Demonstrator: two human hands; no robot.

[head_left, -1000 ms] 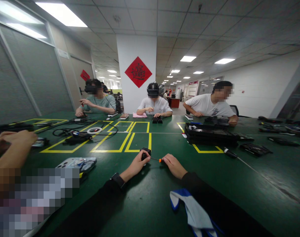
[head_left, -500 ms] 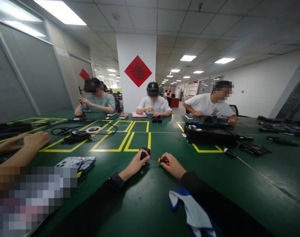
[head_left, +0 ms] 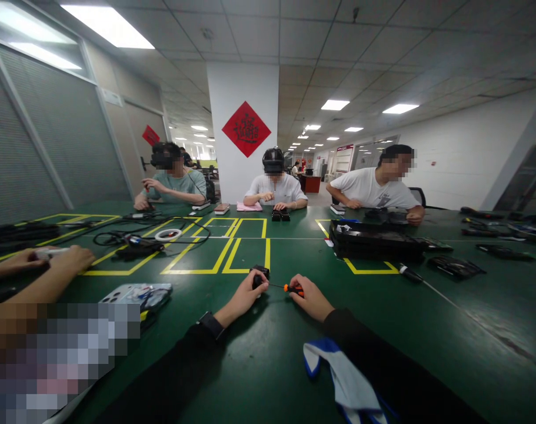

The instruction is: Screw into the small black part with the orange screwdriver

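Note:
Near the middle of the green table [head_left: 268,365], my left hand [head_left: 245,294] is closed around a small black device [head_left: 260,271]. My right hand [head_left: 310,299] holds a screwdriver [head_left: 293,290] by its orange and black handle. The thin shaft points left and reaches the side of the black device by my left fingertips. Whether the tip touches the device or a screw is too small to tell. Beneath my right forearm lies a white and blue cloth item [head_left: 347,377].
A black tray [head_left: 378,241] sits at the right, with a black-handled tool [head_left: 409,272] before it. Cables and a white ring [head_left: 167,235] lie at the left, beyond a plastic bag [head_left: 150,294]. A neighbour's hands [head_left: 69,262] work at far left; three people sit opposite.
Both my hands keep nearly the same place and hold. At the far left, the neighbour's hands have shifted slightly right, and a light-coloured object now shows between them.

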